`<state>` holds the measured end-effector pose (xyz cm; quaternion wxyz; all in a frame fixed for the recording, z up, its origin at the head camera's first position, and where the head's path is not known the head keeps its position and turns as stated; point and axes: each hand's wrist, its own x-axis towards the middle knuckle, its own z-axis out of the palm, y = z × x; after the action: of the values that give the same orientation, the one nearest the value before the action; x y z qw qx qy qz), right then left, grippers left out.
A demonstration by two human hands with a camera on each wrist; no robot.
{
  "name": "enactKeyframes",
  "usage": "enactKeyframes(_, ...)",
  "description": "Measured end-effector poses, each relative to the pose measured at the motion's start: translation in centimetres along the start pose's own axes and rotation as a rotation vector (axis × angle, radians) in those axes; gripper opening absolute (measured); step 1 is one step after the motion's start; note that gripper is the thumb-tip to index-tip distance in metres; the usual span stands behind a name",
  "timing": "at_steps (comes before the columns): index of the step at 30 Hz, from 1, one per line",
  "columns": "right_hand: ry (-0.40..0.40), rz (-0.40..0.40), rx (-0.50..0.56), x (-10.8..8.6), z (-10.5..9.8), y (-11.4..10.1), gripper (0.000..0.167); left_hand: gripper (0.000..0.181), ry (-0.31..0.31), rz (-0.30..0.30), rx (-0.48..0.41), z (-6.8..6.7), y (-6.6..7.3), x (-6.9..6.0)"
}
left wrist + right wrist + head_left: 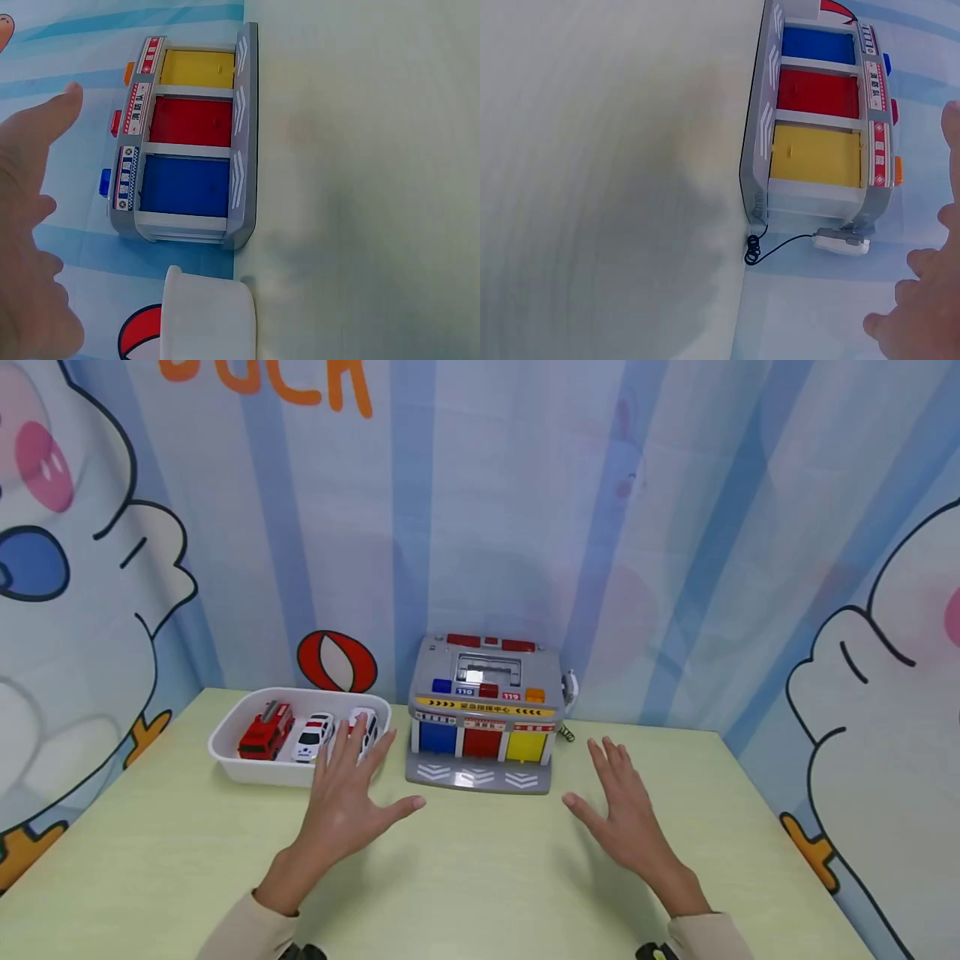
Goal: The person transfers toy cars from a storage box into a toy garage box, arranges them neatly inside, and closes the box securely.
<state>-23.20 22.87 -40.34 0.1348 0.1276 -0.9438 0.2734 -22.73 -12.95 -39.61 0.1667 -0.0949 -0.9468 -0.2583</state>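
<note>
Both hands hover above the table with fingers spread, holding nothing. My left hand (pixel 343 810) is nearest the white tray (pixel 262 771), its fingertips overlapping the tray's front edge in the head view. Inside the tray stand a red toy fire truck (pixel 267 732), a white toy police car (pixel 313 737) and another white toy car (pixel 367 727), partly hidden by the fingers. Between the hands, farther back, stands a grey toy garage (pixel 480 702) with blue (pixel 185 185), red (pixel 191 121) and yellow doors, all down. My right hand (pixel 626 818) is in front of the garage's right side.
A white handset (pixel 841 241) on a coiled black cord (pixel 754 250) hangs at the garage's right side. Behind the pale table (pixel 480 877) is a striped blue curtain (pixel 495 510) with cartoon figures. The table's back edge runs close behind the garage and tray.
</note>
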Motion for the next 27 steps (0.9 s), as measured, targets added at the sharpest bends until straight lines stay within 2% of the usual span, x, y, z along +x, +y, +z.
enactKeyframes(3,-0.013,-0.003,0.027,0.6,0.0,0.4,0.084,0.096,0.001,0.008,-0.039,0.1,-0.2,0.8)
enactKeyframes(6,-0.009,-0.027,0.018,1.2,-0.1,0.7,0.084,0.096,-0.007,0.015,-0.03,0.2,-0.4,1.6)
enactKeyframes(13,0.001,-0.112,-0.087,3.0,-0.2,1.2,0.081,0.093,0.009,0.053,0.079,0.4,-1.0,3.7)
enactKeyframes(19,-0.024,-0.128,-0.114,5.1,-0.1,1.7,0.077,0.089,-0.025,0.108,0.146,0.5,-1.5,5.9)
enactKeyframes(22,-0.045,-0.105,-0.093,6.2,0.0,1.8,0.075,0.086,-0.05,0.127,0.117,0.6,-1.6,7.3)
enactKeyframes(27,-0.052,-0.084,-0.006,7.6,0.1,1.5,0.073,0.085,-0.104,0.114,0.036,0.5,-1.7,9.3)
